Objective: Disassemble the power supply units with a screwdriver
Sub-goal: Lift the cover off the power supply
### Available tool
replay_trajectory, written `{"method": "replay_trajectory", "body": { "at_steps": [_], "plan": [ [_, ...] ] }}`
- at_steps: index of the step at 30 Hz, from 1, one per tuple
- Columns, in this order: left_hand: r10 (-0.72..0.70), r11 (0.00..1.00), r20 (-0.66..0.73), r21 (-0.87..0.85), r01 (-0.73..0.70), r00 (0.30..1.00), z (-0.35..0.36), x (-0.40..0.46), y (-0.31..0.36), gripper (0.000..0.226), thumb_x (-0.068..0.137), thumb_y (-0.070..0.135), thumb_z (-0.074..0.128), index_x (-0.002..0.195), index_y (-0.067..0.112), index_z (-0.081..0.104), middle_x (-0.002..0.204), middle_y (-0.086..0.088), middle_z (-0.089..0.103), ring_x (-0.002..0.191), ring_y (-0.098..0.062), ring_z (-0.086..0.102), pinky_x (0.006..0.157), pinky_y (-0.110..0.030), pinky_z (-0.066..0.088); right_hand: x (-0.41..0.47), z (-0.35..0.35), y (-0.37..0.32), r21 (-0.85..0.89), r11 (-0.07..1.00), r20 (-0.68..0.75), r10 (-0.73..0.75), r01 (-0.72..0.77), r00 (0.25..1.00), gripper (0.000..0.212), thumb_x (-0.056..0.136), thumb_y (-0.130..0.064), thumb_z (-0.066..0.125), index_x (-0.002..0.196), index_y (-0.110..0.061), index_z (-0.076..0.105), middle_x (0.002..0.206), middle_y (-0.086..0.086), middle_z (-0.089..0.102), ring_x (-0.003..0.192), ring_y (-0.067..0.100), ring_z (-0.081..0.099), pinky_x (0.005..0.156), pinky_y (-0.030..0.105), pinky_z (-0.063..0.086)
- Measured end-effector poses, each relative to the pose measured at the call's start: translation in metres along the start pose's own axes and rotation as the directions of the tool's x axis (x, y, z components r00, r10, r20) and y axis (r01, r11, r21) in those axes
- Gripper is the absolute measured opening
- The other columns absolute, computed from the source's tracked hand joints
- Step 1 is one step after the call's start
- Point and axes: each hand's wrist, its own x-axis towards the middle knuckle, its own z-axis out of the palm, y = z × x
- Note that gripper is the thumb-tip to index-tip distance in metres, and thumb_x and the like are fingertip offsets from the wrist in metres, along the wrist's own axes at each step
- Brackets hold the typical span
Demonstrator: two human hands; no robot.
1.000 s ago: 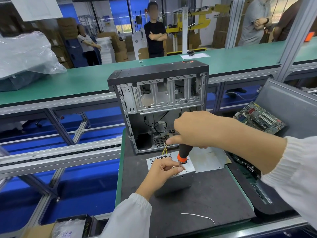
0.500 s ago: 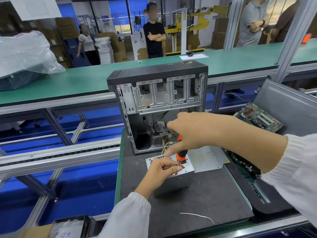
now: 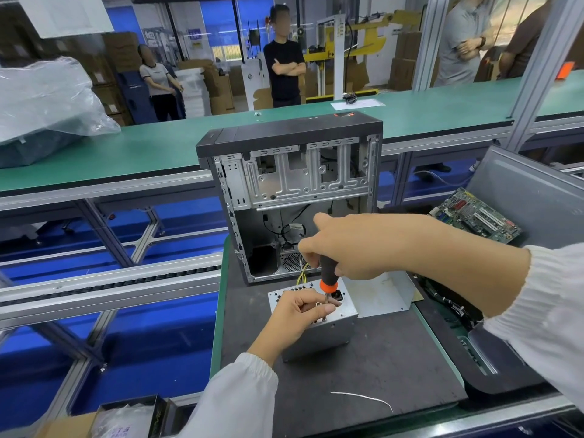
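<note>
Since a second ago my right hand [image 3: 354, 248] has re-gripped the screwdriver [image 3: 328, 275] upright, its grip now wrapping the handle, while my left hand [image 3: 300, 311] pinches the shaft at the power supply unit [image 3: 328, 330] on the desk [image 3: 379, 368], at 6 o'clock of the computer case [image 3: 290, 197], so I judge the screw is being worked loose.

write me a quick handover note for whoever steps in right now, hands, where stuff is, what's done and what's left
Right hand: grips the screwdriver by its black handle, upright, tip down on the top of the power supply.
Left hand: fingers pinch around the shaft near the tip, steadying it; the hand rests on the power supply.
Power supply: stands on the dark mat, in front of the open computer case; yellow wires run from it toward the case.
Circuit board: lies off to the right.
Done: power supply is out of the case.
Left: its cover is still on; whether this screw is loose cannot be told.
</note>
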Motion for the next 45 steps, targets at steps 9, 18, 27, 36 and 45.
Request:
{"method": "replay_trajectory", "body": {
  "at_steps": [9, 18, 27, 36, 45],
  "plan": [
    [-0.030, 1.000, -0.022, -0.003, 0.030, 0.999, 0.003, 0.000, 0.005, 0.007, 0.082, 0.022, 0.075, 0.081, 0.029, 0.078, 0.066, -0.021, 0.049, 0.063, -0.019, 0.042, 0.063, -0.018, 0.040, 0.002, -0.002, -0.001, -0.013, 0.983, -0.121, 0.178, -0.181, 0.977, 0.059, 0.091, -0.066, 0.036, 0.064, -0.013, 0.036, 0.050, 0.000, 0.040, 0.040, 0.010, 0.038, 0.043, 0.026, 0.029],
    [0.024, 0.895, 0.099, 0.441, -0.065, 0.995, -0.012, 0.001, -0.001, 0.012, 0.080, 0.018, 0.078, 0.083, 0.026, 0.069, 0.082, 0.021, 0.063, 0.080, 0.004, 0.057, 0.075, -0.011, 0.042, 0.008, 0.006, 0.008, -0.019, 0.994, -0.085, 0.102, -0.104, 0.991, 0.015, 0.092, -0.019, 0.059, 0.105, -0.014, 0.052, 0.104, 0.008, 0.057, 0.086, 0.026, 0.057, 0.065, 0.033, 0.044],
    [0.026, 0.808, 0.099, 0.584, -0.079, 0.995, -0.011, 0.004, -0.001, 0.017, 0.082, 0.026, 0.075, 0.075, 0.029, 0.060, 0.073, 0.022, 0.055, 0.073, 0.007, 0.050, 0.066, -0.007, 0.032, 0.008, 0.006, 0.009, 0.108, 0.991, -0.067, 0.083, -0.075, 0.994, 0.044, 0.088, -0.045, 0.063, 0.118, -0.017, 0.049, 0.100, 0.001, 0.041, 0.074, 0.018, 0.046, 0.049, 0.023, 0.028],
    [0.037, 0.780, 0.093, 0.620, -0.087, 0.995, -0.009, 0.002, 0.000, 0.014, 0.084, 0.029, 0.074, 0.078, 0.027, 0.062, 0.073, 0.022, 0.054, 0.073, 0.008, 0.050, 0.065, -0.005, 0.031, 0.014, 0.005, 0.003, 0.001, 0.981, -0.155, 0.190, -0.192, 0.969, 0.044, 0.096, -0.051, 0.045, 0.082, -0.010, 0.040, 0.067, 0.001, 0.038, 0.062, 0.021, 0.045, 0.059, 0.032, 0.036],
    [0.052, 0.748, 0.065, 0.659, -0.082, 0.997, -0.004, 0.003, 0.004, 0.021, 0.084, 0.030, 0.073, 0.073, 0.028, 0.054, 0.068, 0.021, 0.050, 0.068, 0.008, 0.048, 0.062, -0.006, 0.030, 0.007, 0.004, 0.009, 0.041, 0.996, -0.124, 0.079, -0.074, 0.989, 0.020, 0.091, -0.015, 0.059, 0.110, -0.018, 0.053, 0.109, 0.006, 0.050, 0.090, 0.023, 0.053, 0.051, 0.024, 0.031]
  ]
}}
